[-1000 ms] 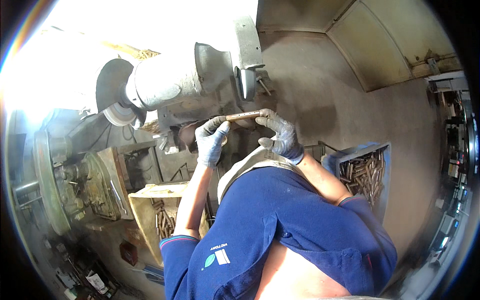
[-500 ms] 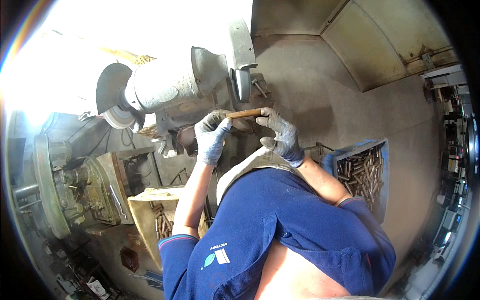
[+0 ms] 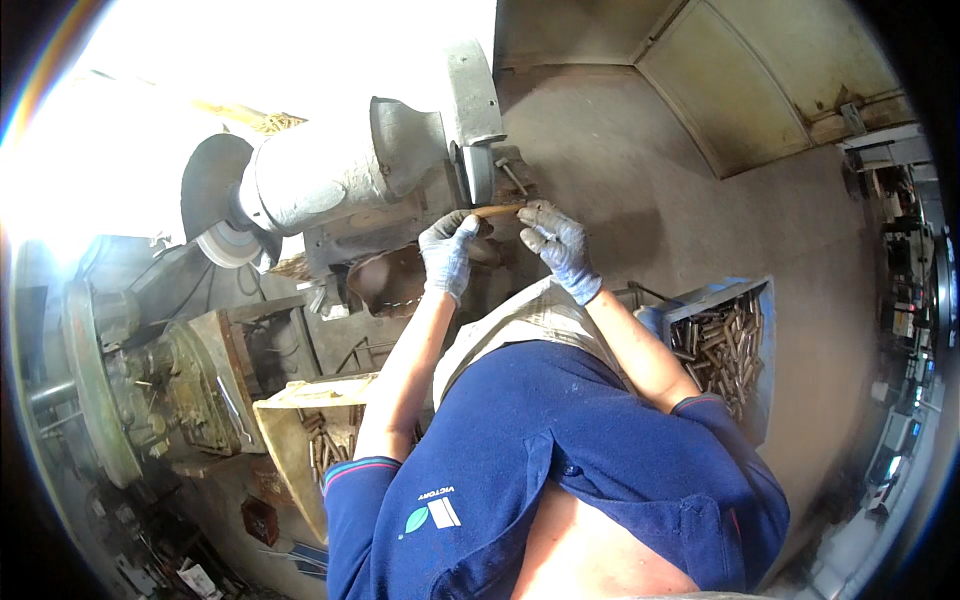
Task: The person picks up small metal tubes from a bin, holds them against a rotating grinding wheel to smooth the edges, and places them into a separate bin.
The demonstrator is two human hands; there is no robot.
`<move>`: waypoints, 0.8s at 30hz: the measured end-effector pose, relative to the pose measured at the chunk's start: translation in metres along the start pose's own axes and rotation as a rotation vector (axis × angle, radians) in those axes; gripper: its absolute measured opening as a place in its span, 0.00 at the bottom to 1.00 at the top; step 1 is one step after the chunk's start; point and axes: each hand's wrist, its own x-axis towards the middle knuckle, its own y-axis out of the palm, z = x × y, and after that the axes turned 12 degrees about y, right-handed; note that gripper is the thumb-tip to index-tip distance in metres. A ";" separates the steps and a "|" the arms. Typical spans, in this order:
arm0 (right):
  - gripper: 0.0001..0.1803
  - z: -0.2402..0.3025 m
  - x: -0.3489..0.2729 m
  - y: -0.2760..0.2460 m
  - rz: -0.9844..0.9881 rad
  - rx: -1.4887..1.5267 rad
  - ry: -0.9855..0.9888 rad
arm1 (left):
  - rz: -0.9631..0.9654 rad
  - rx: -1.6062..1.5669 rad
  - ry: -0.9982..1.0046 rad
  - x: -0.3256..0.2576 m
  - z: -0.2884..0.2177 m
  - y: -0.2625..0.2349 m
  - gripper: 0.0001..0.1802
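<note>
Blue-sleeved arms reach forward; crates of short brown rods sit at the right (image 3: 722, 345) and left (image 3: 320, 450). Gloved left hand (image 3: 447, 252) and right hand (image 3: 556, 240) each pinch an end of one brown rod (image 3: 497, 210), steadying it level against the grey bench grinder (image 3: 345, 175).

Two gloved hands (image 3: 447, 252), two boxes (image 3: 745, 300)

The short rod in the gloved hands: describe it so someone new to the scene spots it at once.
Start at the big grey bench grinder at upper centre. Just below its right-hand housing, two grey-gloved hands meet, the left hand and the right hand. The rod is the short brownish piece bridging their fingertips, level, its left end up against the machine; similar pieces lie loose in the bin at right.
</note>
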 end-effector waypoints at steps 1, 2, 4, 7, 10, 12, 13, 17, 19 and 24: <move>0.17 0.000 0.003 -0.003 0.003 -0.036 0.027 | -0.017 -0.027 -0.015 0.002 0.005 0.003 0.05; 0.16 -0.005 0.004 -0.003 -0.018 -0.057 0.028 | -0.035 -0.054 -0.029 0.006 0.013 0.005 0.05; 0.16 0.006 0.005 0.000 -0.002 0.011 0.143 | -0.053 -0.060 -0.067 0.008 0.012 0.006 0.04; 0.16 -0.001 0.009 0.012 0.026 -0.030 0.119 | -0.065 -0.005 0.011 0.012 0.028 -0.018 0.05; 0.15 0.008 0.009 0.035 0.045 0.044 0.127 | -0.126 -0.142 -0.041 0.017 0.028 -0.036 0.05; 0.17 0.007 0.011 0.044 0.050 0.069 0.122 | -0.170 -0.193 -0.102 0.017 0.020 -0.041 0.06; 0.18 0.008 0.012 0.046 0.053 0.080 0.119 | -0.165 -0.182 -0.097 0.016 0.018 -0.041 0.05; 0.17 0.001 0.012 0.031 0.064 0.083 0.138 | -0.104 0.014 -0.019 0.018 0.032 -0.037 0.03; 0.15 -0.004 0.012 0.017 0.000 0.059 0.257 | -0.061 0.052 -0.019 0.018 0.020 -0.012 0.04; 0.15 -0.008 0.016 0.016 0.077 0.136 0.365 | -0.083 0.056 -0.062 0.020 0.024 -0.011 0.04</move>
